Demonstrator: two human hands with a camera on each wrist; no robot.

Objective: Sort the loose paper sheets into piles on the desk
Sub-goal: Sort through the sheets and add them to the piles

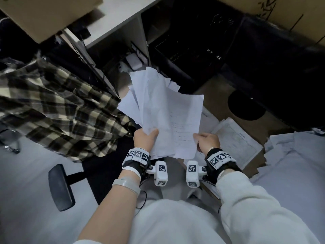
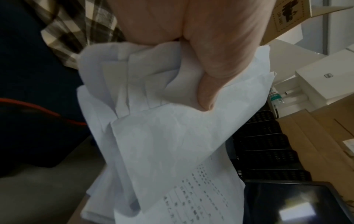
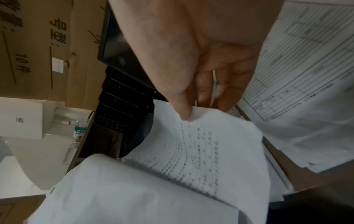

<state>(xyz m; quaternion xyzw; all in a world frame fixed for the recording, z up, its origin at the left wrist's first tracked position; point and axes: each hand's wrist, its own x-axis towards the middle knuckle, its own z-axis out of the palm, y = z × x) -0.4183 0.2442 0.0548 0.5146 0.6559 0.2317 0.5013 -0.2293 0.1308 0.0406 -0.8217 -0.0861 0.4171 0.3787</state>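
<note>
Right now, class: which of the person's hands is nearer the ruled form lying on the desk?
Right. The right hand, pinching the top sheet, hovers beside the ruled form. The left hand grips the paper bundle farther away, toward the plaid shirt.

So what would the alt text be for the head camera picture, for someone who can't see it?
Seen from above, a person's left hand grips a messy bundle of white paper sheets while the right hand pinches the printed top sheet at its lower corner. More printed sheets lie on the brown desk to the right; a plaid shirt hangs left.
</note>
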